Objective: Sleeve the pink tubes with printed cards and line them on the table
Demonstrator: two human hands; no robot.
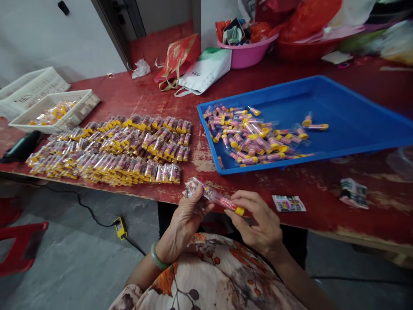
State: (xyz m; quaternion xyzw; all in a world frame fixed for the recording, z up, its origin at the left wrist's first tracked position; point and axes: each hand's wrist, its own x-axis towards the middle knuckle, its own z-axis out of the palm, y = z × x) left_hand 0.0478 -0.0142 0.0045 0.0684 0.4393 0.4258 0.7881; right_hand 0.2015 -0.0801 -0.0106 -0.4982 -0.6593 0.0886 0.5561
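Observation:
My left hand [186, 217] and my right hand [258, 221] hold one small pink tube with a yellow cap [227, 203] in clear wrap, just off the near edge of the red table [322, 185]. The left hand's fingers also pinch a small printed label [191, 188] at the tube's left end. The right hand's fingers grip the capped end. A blue tray [348, 112] beyond holds several loose pink and yellow tubes [254, 137]. To the left, several wrapped tubes [116, 148] lie in rows on the table.
Two white baskets [54, 110] stand at the far left, one with wrapped items. Printed labels [288, 203] and a small stack [353, 192] lie at the right. A pink basin [247, 51], bags [190, 64] and a black device [22, 146] sit around. A red stool [19, 247] stands on the floor.

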